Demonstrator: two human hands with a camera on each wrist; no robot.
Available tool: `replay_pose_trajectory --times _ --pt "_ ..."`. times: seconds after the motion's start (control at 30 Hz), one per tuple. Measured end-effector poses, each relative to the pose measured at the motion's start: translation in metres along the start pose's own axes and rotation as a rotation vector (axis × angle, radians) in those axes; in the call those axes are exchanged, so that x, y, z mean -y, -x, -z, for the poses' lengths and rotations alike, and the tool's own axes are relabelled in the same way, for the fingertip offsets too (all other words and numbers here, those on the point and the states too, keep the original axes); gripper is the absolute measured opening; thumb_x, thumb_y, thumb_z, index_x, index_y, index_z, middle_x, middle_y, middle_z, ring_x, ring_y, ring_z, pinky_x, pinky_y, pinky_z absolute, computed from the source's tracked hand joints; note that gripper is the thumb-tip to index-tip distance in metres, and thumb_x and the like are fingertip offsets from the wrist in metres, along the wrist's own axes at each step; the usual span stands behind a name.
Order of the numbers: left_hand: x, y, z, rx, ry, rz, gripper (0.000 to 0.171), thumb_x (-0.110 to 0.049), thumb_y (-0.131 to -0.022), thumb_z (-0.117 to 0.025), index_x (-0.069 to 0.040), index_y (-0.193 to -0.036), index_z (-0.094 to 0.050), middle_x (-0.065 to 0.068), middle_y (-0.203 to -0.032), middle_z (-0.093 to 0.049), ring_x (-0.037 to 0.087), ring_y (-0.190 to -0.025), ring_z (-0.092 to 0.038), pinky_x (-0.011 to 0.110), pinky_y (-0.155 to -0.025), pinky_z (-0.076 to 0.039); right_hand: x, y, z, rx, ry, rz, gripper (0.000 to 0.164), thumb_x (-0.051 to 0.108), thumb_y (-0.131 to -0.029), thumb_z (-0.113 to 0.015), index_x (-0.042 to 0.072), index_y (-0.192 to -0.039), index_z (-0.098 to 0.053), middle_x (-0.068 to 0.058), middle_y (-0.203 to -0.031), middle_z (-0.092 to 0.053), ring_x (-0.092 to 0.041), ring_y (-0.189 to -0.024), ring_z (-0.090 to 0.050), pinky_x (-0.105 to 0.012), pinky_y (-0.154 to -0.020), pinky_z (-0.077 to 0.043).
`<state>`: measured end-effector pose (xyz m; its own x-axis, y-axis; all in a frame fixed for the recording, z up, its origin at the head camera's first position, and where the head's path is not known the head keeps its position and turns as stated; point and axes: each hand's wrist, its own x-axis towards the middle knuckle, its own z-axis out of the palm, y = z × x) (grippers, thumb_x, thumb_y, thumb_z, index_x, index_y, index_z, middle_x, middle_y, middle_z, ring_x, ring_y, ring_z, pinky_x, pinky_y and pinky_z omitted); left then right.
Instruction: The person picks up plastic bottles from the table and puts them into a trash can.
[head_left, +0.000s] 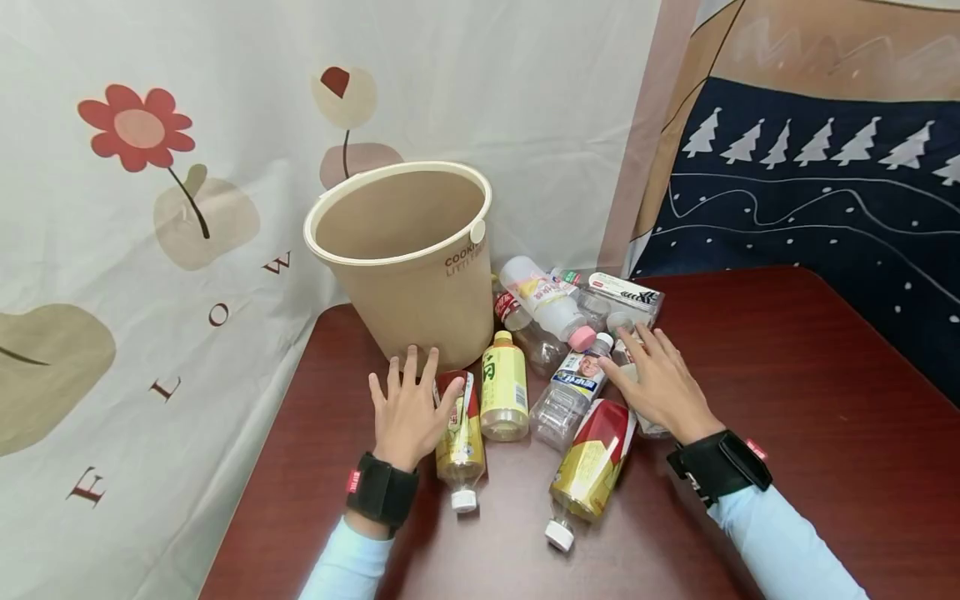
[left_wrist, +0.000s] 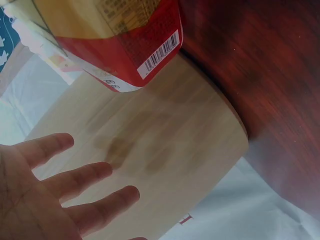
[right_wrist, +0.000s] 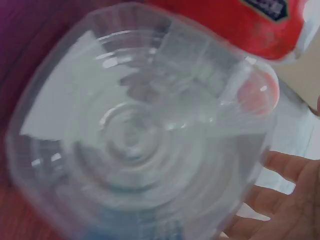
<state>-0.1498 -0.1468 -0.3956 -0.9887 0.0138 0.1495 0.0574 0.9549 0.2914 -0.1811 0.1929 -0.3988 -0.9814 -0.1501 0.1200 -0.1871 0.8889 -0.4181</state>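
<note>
A red-and-gold bottle (head_left: 465, 446) is laid just beside the thumb of the left hand (head_left: 408, 421), its long axis run away from the person, its white cap pointed back toward them and its base set toward the bin (head_left: 420, 312). The left hand's fingers are spread, with nothing held. Nearer the person, between the hands, a second red-and-gold bottle (head_left: 596, 458) is laid aslant, its cap aimed toward the person and the left hand's side. By the right hand (head_left: 663, 387), also spread, a clear bottle (right_wrist: 132, 140) is seen with its base turned to the wrist; whether it is touched cannot be told. By the right thumb, the white cap of a blue-labelled bottle (head_left: 570, 396) is seen. Beyond, a pink-capped bottle (head_left: 543, 296) is pointed toward the right hand
</note>
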Motion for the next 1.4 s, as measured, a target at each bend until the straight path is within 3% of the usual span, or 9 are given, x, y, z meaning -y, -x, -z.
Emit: replay_pose_trajectory --times 0.13,0.33,0.6,0.8,1.0,1.23,1.33,1.4 --pt "0.0 0.003 0.0 -0.011 -0.001 -0.001 0.07 -0.059 -0.097 -0.043 -0.018 -0.153 -0.034 0.018 -0.16 -0.027 0.044 -0.147 -0.023 0.07 -0.116 -0.007 0.01 -0.009 0.002 -0.055 -0.003 0.038 0.075 0.048 -0.093 -0.06 0.0 -0.147 -0.04 -0.031 -0.148 -0.037 -0.051 -0.133 -0.038 -0.067 -0.101 -0.039" --pt "-0.001 0.009 -0.004 -0.024 0.005 0.003 0.067 -0.057 -0.097 -0.044 -0.017 -0.15 -0.04 0.021 -0.158 -0.031 0.044 -0.145 -0.027 0.069 -0.115 -0.01 0.022 -0.028 0.0 -0.083 -0.013 0.044 0.062 0.035 -0.089 -0.07 -0.004 -0.133 -0.053 -0.029 -0.131 -0.054 -0.045 -0.114 -0.056 -0.059 -0.095 -0.049" --pt "-0.005 0.012 -0.009 -0.007 0.014 0.006 0.066 -0.056 -0.097 -0.045 -0.015 -0.149 -0.042 0.022 -0.157 -0.032 0.043 -0.145 -0.027 0.068 -0.116 -0.014 0.027 -0.047 -0.008 -0.094 -0.027 0.003 0.049 0.03 -0.087 -0.073 -0.001 -0.12 -0.055 -0.025 -0.115 -0.057 -0.042 -0.1 -0.057 -0.057 -0.086 -0.052" --pt "-0.004 0.014 -0.008 -0.042 -0.004 0.0 0.067 -0.056 -0.096 -0.048 -0.013 -0.147 -0.044 0.023 -0.154 -0.036 0.043 -0.143 -0.032 0.069 -0.114 -0.019 0.03 -0.053 -0.015 -0.114 -0.057 -0.011 0.044 0.028 -0.089 -0.071 0.001 -0.117 -0.051 -0.024 -0.113 -0.058 -0.042 -0.1 -0.056 -0.056 -0.086 -0.048" --pt "-0.001 0.016 -0.006 -0.058 -0.002 -0.008 0.067 -0.055 -0.095 -0.05 -0.013 -0.147 -0.044 0.023 -0.153 -0.037 0.043 -0.142 -0.033 0.069 -0.113 -0.019 0.026 -0.052 -0.022 -0.228 -0.151 0.023 0.045 0.017 -0.084 -0.068 0.002 -0.124 -0.053 -0.026 -0.119 -0.057 -0.044 -0.103 -0.056 -0.055 -0.085 -0.048" --pt "0.002 0.018 -0.002 -0.053 0.029 0.016 0.067 -0.054 -0.095 -0.05 -0.013 -0.148 -0.043 0.023 -0.155 -0.035 0.043 -0.144 -0.03 0.068 -0.115 -0.017 0.021 -0.043 -0.013 -0.372 -0.29 0.028 0.036 0.012 -0.079 -0.069 0.0 -0.113 -0.063 -0.025 -0.113 -0.056 -0.042 -0.102 -0.055 -0.051 -0.083 -0.045" --pt "0.004 0.019 0.001 -0.072 0.033 0.021 0.066 -0.054 -0.095 -0.051 -0.012 -0.146 -0.045 0.023 -0.154 -0.036 0.042 -0.143 -0.032 0.067 -0.115 -0.019 0.02 -0.038 -0.003 -0.404 -0.333 0.028 0.035 0.012 -0.079 -0.071 0.001 -0.112 -0.065 -0.022 -0.113 -0.058 -0.041 -0.101 -0.061 -0.046 -0.082 -0.049" --pt "0.005 0.02 0.004 -0.095 0.042 0.015 0.065 -0.052 -0.095 -0.053 -0.011 -0.144 -0.047 0.023 -0.153 -0.038 0.042 -0.142 -0.034 0.066 -0.114 -0.023 0.018 -0.033 0.005 -0.418 -0.356 0.028 0.034 0.013 -0.08 -0.072 0.002 -0.112 -0.067 -0.02 -0.111 -0.059 -0.038 -0.099 -0.066 -0.031 -0.08 -0.052"
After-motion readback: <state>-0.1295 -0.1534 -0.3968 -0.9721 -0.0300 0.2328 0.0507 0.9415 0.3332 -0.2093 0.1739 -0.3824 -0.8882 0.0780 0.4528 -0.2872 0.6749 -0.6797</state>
